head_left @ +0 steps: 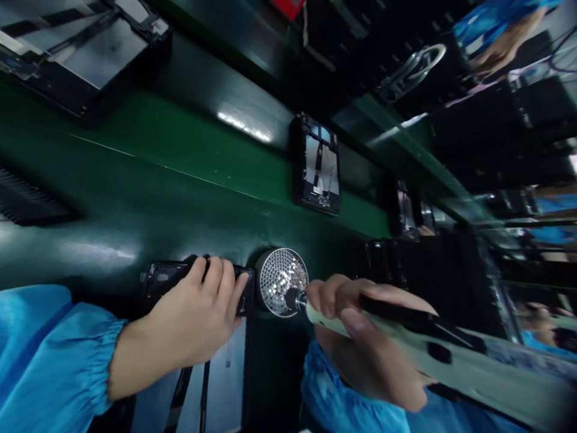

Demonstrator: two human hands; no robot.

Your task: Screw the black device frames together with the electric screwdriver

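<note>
My left hand (202, 300) lies over the upper edge of a tablet-like device (225, 385) with its inside exposed, fingers bent onto the black frame. Grey panels and black ribbon strips show below the wrist; the hand and sleeve hide the rest. My right hand (365, 337) is wrapped around a pale green electric screwdriver (433, 355) with a black lever along it. The dark tip reaches over the rim of a round metal screw dish (270, 273). Shiny small screws (288, 273) lie on its perforated plate. The dish stands just right of the device.
Beyond the dark green bench, a similar opened device (321, 165) sits on a green strip; another (85, 54) is at upper left. A black ridged tray (31, 195) lies at left. Co-workers' blue sleeves (489, 24) and scissors-like metal handles (415, 69) appear at upper right.
</note>
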